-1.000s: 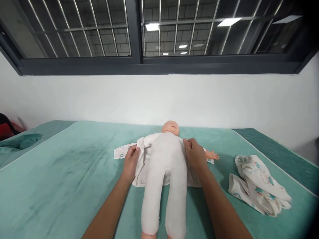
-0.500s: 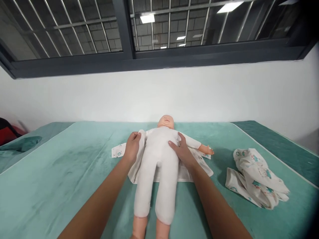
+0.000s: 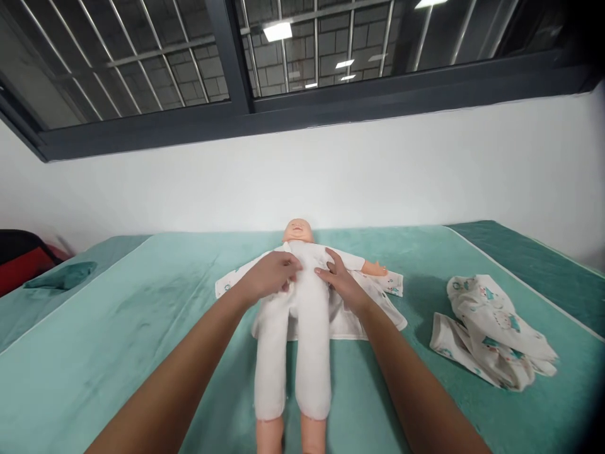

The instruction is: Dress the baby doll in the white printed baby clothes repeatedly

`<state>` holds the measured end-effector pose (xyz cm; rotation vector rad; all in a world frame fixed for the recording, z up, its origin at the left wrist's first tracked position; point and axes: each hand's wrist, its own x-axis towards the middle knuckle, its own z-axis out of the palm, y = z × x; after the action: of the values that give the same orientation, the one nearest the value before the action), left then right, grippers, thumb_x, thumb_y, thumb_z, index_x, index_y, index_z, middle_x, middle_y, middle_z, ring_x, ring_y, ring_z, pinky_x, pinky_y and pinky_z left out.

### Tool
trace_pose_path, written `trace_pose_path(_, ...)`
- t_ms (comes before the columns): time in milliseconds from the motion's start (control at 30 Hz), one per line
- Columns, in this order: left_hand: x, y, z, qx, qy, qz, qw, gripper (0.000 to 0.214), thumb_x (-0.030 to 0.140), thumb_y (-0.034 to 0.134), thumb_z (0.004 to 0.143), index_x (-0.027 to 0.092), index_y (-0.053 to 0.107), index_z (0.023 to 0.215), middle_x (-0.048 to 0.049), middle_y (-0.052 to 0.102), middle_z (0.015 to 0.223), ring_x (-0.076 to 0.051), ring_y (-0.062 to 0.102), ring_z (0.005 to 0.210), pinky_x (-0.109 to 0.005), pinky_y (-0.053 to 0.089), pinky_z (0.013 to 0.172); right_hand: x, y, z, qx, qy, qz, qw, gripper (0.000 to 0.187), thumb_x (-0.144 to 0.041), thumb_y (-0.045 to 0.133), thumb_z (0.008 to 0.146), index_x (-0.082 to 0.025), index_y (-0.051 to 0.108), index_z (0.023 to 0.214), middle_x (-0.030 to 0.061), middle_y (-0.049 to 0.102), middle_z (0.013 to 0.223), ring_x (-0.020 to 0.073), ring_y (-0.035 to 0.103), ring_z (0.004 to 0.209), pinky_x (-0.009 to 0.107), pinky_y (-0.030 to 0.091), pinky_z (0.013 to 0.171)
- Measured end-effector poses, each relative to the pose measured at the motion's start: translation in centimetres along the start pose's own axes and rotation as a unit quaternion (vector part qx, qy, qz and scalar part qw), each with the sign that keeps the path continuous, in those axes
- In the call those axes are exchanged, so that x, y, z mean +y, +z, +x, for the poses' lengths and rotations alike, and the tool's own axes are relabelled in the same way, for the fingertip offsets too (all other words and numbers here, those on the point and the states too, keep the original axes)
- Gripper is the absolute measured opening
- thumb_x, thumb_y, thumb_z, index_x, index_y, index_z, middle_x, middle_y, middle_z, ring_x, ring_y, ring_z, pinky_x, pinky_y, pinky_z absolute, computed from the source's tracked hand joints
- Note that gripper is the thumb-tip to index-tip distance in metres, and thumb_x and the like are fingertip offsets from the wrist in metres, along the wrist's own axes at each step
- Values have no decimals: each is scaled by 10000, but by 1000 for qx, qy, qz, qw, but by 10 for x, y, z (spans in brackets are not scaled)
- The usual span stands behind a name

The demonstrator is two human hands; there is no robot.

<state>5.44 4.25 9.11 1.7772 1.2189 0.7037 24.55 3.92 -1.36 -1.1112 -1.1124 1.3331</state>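
Note:
A baby doll (image 3: 312, 328) with a white cloth body lies on its back, head toward the wall and legs toward me. Spread out under it is a white baby shirt (image 3: 352, 325) with small printed figures on its sleeves. Over the doll's belly, my left hand (image 3: 271, 275) has its fingers curled and closed on the shirt's left front edge; the fingertips partly hide the cloth. My right hand (image 3: 344, 282) rests against the other side of the doll's torso, thumb and forefinger spread apart. The doll's arm on the right sticks out beside the printed sleeve.
A crumpled printed baby garment (image 3: 494, 334) lies to the right on the green padded mat (image 3: 155, 328). A red and black object (image 3: 23, 258) stands at the far left edge. Behind the mat rises a white wall (image 3: 378, 170) below a barred window.
My left hand has moved right and inward over the doll's belly, drawing the shirt's left front with it. My right hand stays at the doll's side. The view has tilted slightly.

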Motion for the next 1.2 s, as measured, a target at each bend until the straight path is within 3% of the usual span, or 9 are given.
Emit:
trace_pose_path(100, 8, 5, -20, -74, 3, -45, 996, 248, 407, 649, 778, 193, 727, 877, -68, 709, 810, -189, 622, 563, -282, 405, 481, 2, 1, -1, 9, 1, -13, 1000, 906, -506, 689, 756, -310, 214, 1503, 162, 359, 1511, 257, 429, 1348, 461, 386, 1051)
trace_pose_path(233, -9, 12, -15, 148, 70, 112, 980, 243, 382, 511, 881, 228, 691, 937, -63, 713, 969, -239, 639, 842, -324, 458, 698, 10, 1, 1, 23, -24, -39, 999, 803, -523, 654, 773, -274, 303, 1452, 155, 472, 1421, 241, 498, 1278, 411, 437, 994)
trace_pose_path(300, -23, 16, -3, 183, 77, 193, 961, 271, 357, 460, 910, 238, 656, 1055, -67, 704, 1058, -260, 628, 949, -360, 450, 801, 13, -2, 3, 28, -43, -60, 997, 703, -519, 631, 787, -249, 382, 1386, 126, 590, 1280, 226, 588, 1142, 381, 476, 927)
trace_pose_path(467, -36, 32, 33, 130, 127, 261, 948, 352, 364, 376, 960, 219, 566, 1218, -93, 623, 1275, -268, 554, 1182, -386, 407, 972, 2, -36, 2, 76, -69, -142, 984, 349, -488, 537, 831, -197, 613, 1007, 43, 706, 901, 190, 659, 820, 338, 494, 777)
trace_pose_path(700, -5, 65, 76, 30, 195, 457, 867, 288, 279, 440, 939, 207, 559, 1191, -101, 567, 1328, -265, 490, 1252, -416, 380, 1024, -9, -104, -1, 369, -94, -216, 899, 266, -413, 544, 784, -198, 628, 916, 77, 709, 938, 222, 636, 861, 331, 457, 750)
trace_pose_path(833, 7, 109, 98, -61, 227, 577, 782, 314, 232, 550, 869, 213, 540, 1181, -109, 581, 1280, -299, 517, 1188, -534, 315, 1043, 2, -113, 9, 365, -74, -152, 916, 324, -401, 535, 776, -178, 615, 997, 105, 703, 981, 221, 646, 819, 321, 485, 693)
trace_pose_path(967, 7, 139, 120, -120, 243, 593, 758, 284, 183, 518, 858, 213, 544, 1139, -90, 632, 1111, -273, 586, 1033, -479, 416, 917, 8, -121, 12, 368, -86, -133, 916, 310, -300, 474, 782, -168, 637, 1010, 117, 698, 1052, 215, 656, 884, 312, 504, 717)
trace_pose_path(1100, 7, 129, 134, -106, 237, 591, 763, 327, 190, 603, 798, 190, 539, 1119, -107, 608, 1078, -273, 598, 949, -403, 459, 769, 3, -126, 5, 400, -84, -199, 891, 294, -289, 458, 810, -149, 654, 979, 123, 708, 955, 213, 667, 839, 328, 500, 730)
trace_pose_path(1200, 9, 110, 134, -79, 237, 593, 766, 336, 182, 594, 811, 184, 517, 1138, -120, 579, 1109, -281, 572, 992, -396, 453, 765, 0, -119, 3, 337, -42, -333, 880, 246, -361, 510, 829, -176, 673, 828, 89, 707, 778, 218, 649, 742, 333, 460, 707)
